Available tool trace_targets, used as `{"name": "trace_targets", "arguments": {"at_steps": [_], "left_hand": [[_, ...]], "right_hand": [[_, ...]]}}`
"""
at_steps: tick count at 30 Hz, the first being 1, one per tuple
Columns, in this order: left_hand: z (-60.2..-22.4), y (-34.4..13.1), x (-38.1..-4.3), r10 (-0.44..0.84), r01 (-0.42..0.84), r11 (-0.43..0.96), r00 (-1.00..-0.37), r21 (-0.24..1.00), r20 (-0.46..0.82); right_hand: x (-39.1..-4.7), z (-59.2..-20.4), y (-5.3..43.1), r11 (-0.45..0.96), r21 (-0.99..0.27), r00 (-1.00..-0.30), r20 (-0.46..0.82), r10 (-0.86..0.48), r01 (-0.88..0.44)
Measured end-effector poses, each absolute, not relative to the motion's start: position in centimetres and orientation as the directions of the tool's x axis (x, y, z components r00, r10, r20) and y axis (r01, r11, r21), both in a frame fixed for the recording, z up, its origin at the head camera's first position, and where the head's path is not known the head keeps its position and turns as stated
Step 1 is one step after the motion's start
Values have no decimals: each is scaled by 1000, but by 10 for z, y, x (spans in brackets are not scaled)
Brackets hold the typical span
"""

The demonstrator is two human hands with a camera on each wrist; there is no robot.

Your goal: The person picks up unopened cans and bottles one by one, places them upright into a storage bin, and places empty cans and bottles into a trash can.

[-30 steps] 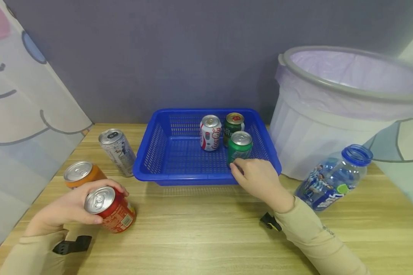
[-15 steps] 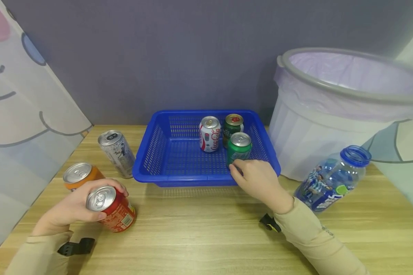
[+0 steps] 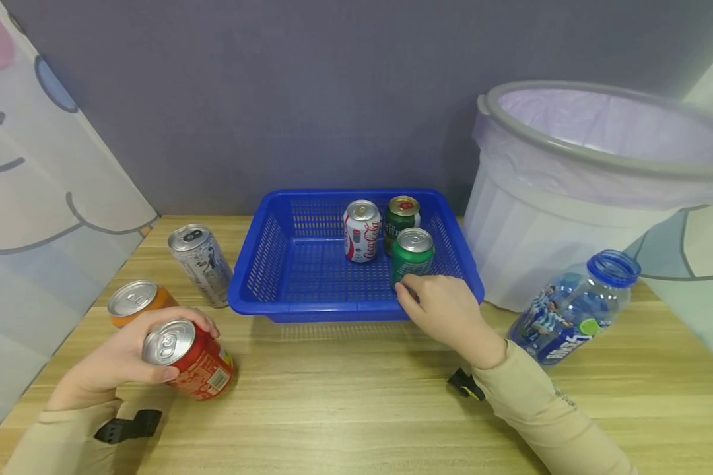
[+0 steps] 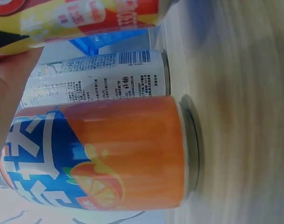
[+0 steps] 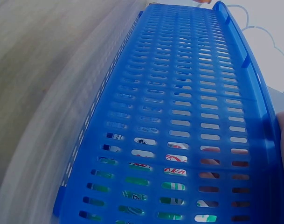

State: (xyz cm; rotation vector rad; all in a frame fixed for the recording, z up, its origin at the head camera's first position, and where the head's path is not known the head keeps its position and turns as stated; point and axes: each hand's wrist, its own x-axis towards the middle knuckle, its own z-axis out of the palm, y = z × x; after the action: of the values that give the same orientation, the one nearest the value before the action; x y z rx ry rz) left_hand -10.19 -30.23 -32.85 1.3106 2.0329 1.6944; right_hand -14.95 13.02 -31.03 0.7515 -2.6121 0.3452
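My left hand grips a red soda can near its top at the left of the table, thumb in front and fingers behind. In the left wrist view the can's red and yellow side crosses the top. My right hand reaches over the front rim of a blue plastic basket, with its fingertips on a green can. Through the slots in the right wrist view, fingers show against that can. A white Coca-Cola can and a dark green can stand behind it.
An orange soda can stands close behind my left hand, with a tall pale can beyond it. To the right are a clear bottle with a blue neck and a large lined bin. A grey panel rises behind.
My left hand and the red can shift very slightly in view. My right hand and the cans in the basket keep their places.
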Motion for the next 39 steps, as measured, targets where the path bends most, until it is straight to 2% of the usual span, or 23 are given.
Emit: {"name": "trace_targets", "arguments": {"at_steps": [16,29,35,39], "left_hand": [[-318,-290,-97,701,501,32,-628,865,338],[-308,-254,-91,705,584,-67,-546,809,452],[-302,-235,-85,671,588,-3,-599,809,437],[-300,-224,-86,668,601,-32,-581,798,465]], "right_hand": [[-150,-309,128,822,-125,-777,429,-461,-556],[-149,-309,128,820,-129,-776,433,-460,-558],[-148,-309,129,823,-129,-779,433,-455,-553],[-148,-308,130,825,-132,-782,431,-451,-549]]}}
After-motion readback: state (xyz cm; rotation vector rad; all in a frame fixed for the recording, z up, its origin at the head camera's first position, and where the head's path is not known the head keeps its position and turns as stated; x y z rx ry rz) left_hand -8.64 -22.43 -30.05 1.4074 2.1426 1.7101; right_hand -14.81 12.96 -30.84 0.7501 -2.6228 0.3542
